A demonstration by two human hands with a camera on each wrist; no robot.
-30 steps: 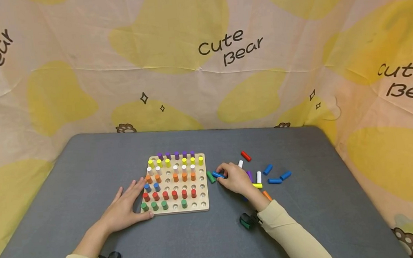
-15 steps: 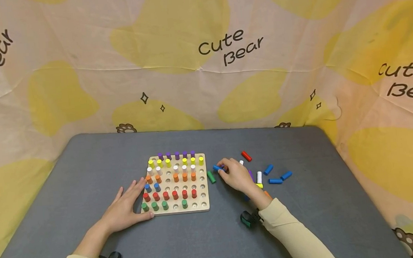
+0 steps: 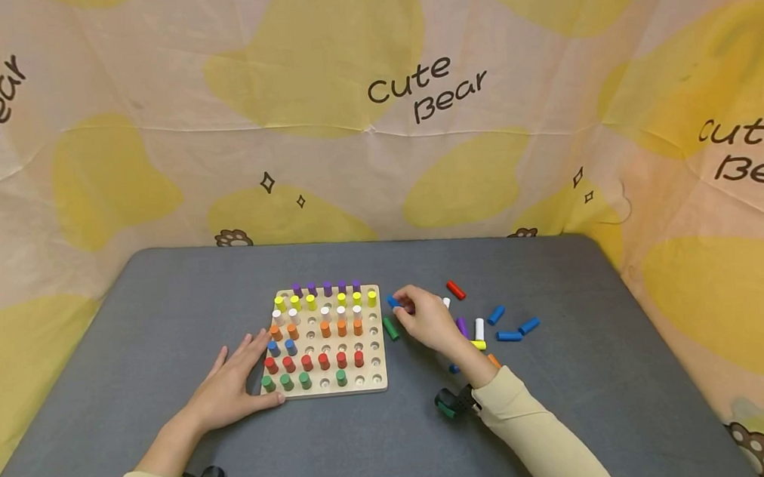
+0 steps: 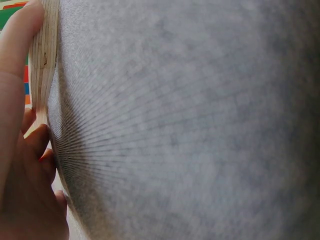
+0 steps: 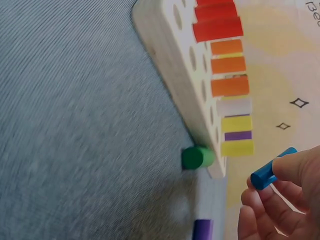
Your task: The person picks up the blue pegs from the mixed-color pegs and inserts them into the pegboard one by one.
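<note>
In the head view, a pale wooden pegboard (image 3: pixel 380 351) bears rows of coloured pegs standing in its holes. My left hand (image 3: pixel 231 386) lies along the board's left edge with fingers extended, the thumb touching the front-left corner. Just right of the board and above the table, my right hand (image 3: pixel 430 322) pinches a blue peg (image 3: pixel 393 301) between thumb and fingers. The right wrist view shows this blue peg (image 5: pixel 263 177) tilted, both ends visible. A loose green peg (image 3: pixel 391 329) lies beside the board's right edge. Two blue pegs (image 3: pixel 290 346) stand at the left of one row.
Loose pegs lie scattered right of the board: a red peg (image 3: pixel 456 289) farthest back, a white peg (image 3: pixel 479 328), a purple peg (image 3: pixel 462 328), and several blue ones (image 3: pixel 509 336). Some are partly hidden by the right arm. A patterned cloth (image 3: pixel 375 163) hangs behind the grey table (image 3: pixel 158 326).
My right hand has moved back and slightly left, carrying the blue peg away from near the green peg and turning it more end-up. The left hand and board stay put.
</note>
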